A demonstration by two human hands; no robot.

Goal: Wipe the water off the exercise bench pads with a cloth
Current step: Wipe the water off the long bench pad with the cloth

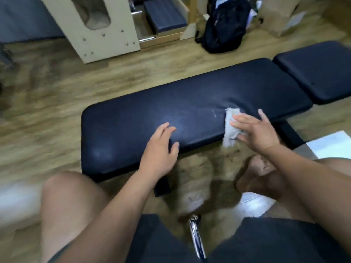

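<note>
A long dark navy bench pad (190, 111) lies across the middle of the view, with a shorter matching pad (319, 71) at its right end. A grey cloth (229, 128) hangs over the long pad's near edge. My right hand (254, 130) presses flat on the cloth with straight, spread fingers. My left hand (161, 149) rests on the pad's near edge, fingers relaxed on top and thumb over the side. A faint pale sheen shows on the pad just beyond the left hand.
Wooden floor surrounds the bench. A black backpack (226, 23) stands behind it, beside a pale wooden frame (102, 29) and cardboard boxes (281, 16). My bare knees and a foot sit close to the bench's near side. A chrome tube (196, 238) runs between my legs.
</note>
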